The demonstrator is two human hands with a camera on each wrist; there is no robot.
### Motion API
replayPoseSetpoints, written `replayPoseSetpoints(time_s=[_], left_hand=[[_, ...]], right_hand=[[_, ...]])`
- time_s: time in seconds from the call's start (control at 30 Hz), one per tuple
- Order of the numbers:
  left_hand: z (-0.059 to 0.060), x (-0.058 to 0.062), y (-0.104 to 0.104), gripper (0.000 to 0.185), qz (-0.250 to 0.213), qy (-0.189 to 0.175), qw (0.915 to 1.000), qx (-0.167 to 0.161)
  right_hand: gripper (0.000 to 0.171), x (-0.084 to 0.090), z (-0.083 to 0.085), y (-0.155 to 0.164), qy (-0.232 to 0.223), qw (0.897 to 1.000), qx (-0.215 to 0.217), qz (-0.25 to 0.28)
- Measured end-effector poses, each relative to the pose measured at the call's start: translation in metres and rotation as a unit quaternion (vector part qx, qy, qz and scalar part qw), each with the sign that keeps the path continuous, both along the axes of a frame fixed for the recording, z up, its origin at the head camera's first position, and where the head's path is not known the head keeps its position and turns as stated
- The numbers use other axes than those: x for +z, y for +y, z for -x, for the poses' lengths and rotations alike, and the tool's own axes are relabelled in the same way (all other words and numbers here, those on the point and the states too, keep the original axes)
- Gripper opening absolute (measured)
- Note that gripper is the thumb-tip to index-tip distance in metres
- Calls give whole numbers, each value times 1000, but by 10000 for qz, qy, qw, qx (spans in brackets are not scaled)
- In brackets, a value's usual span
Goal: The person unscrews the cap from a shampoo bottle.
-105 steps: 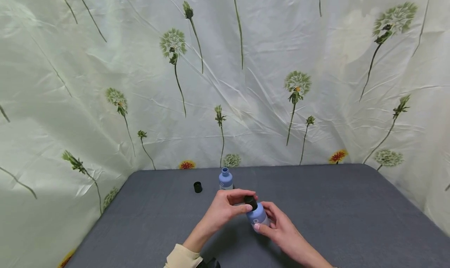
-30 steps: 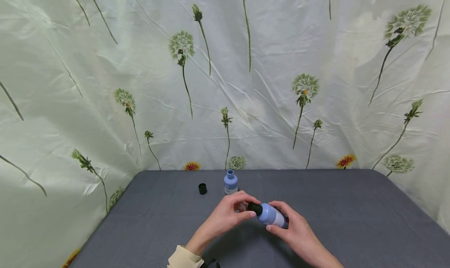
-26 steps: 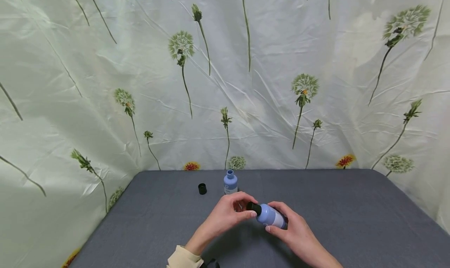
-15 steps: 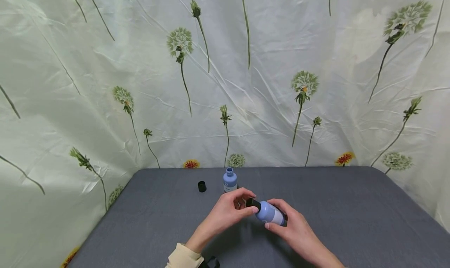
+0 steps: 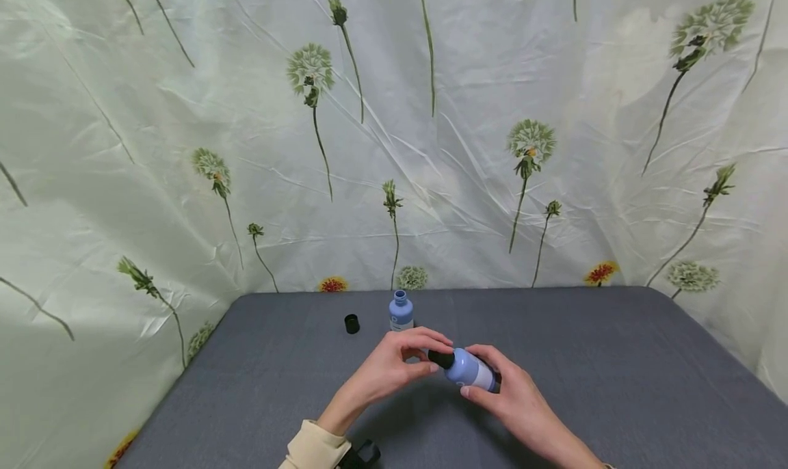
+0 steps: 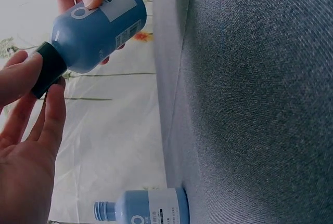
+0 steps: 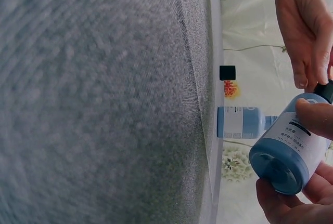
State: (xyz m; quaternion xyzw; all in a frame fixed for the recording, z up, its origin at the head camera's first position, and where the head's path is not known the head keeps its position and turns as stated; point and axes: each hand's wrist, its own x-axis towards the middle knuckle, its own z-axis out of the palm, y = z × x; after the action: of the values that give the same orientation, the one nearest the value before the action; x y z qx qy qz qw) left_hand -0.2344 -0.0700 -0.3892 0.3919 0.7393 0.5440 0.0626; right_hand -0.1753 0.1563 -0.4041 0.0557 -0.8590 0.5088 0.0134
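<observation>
My right hand (image 5: 514, 397) grips the body of a blue bottle (image 5: 469, 369), held above the table and tilted with its neck to the left. On its neck sits a black screw cap (image 5: 440, 359), which my left hand (image 5: 389, 363) pinches. The left wrist view shows the thumb on one side of that cap (image 6: 49, 69) and the fingers on the other. A second blue bottle (image 5: 401, 311) stands upright and uncapped behind my left hand, its threaded neck (image 6: 105, 211) bare. To its left a loose black cap (image 5: 351, 324) rests on the table.
The table (image 5: 585, 359) is covered in dark grey cloth. A pale curtain (image 5: 455, 182) with dandelion prints hangs behind its far edge. Near the left cuff, a black object (image 5: 363, 455) shows at the bottom of the head view.
Since the earliest frame, the held bottle has tipped over from near upright, its neck now toward the left. My left fingers have shifted their hold around its cap. The standing bottle has stayed put.
</observation>
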Motion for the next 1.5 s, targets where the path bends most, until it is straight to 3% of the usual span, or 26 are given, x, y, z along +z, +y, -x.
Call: replayPoseSetpoints(time_s=[0.43, 0.6, 0.7, 0.9, 0.97, 1.07, 1.27, 1.5], left_hand=[[-1, -3, 3, 20, 259, -150, 9946, 990], [-1, -5, 5, 21, 286, -123, 9927, 1167], [-1, -4, 5, 26, 190, -166, 9956, 902], [0, -6, 1, 29, -383, -117, 9986, -354], [1, -6, 1, 28, -485, -50, 9973, -549], [1, -6, 0, 32, -469, -19, 9971, -591], [1, -6, 0, 31, -178, -165, 9996, -174], [0, -5, 2, 22, 352, -39, 9967, 735]], right_hand=[[53, 0, -2, -3, -38, 9999, 4, -120], [53, 1, -2, -3, 7, 10000, 26, -85], [52, 1, -2, -3, -4, 9999, -17, -99], [53, 0, 0, -3, -55, 9998, -96, -160], [52, -1, 0, -3, -56, 9998, -121, -159], [52, -1, 0, -2, -38, 9998, -137, -133], [53, -1, 0, -2, -79, 9997, -171, -138], [52, 0, -1, -3, -77, 9996, -186, -207]])
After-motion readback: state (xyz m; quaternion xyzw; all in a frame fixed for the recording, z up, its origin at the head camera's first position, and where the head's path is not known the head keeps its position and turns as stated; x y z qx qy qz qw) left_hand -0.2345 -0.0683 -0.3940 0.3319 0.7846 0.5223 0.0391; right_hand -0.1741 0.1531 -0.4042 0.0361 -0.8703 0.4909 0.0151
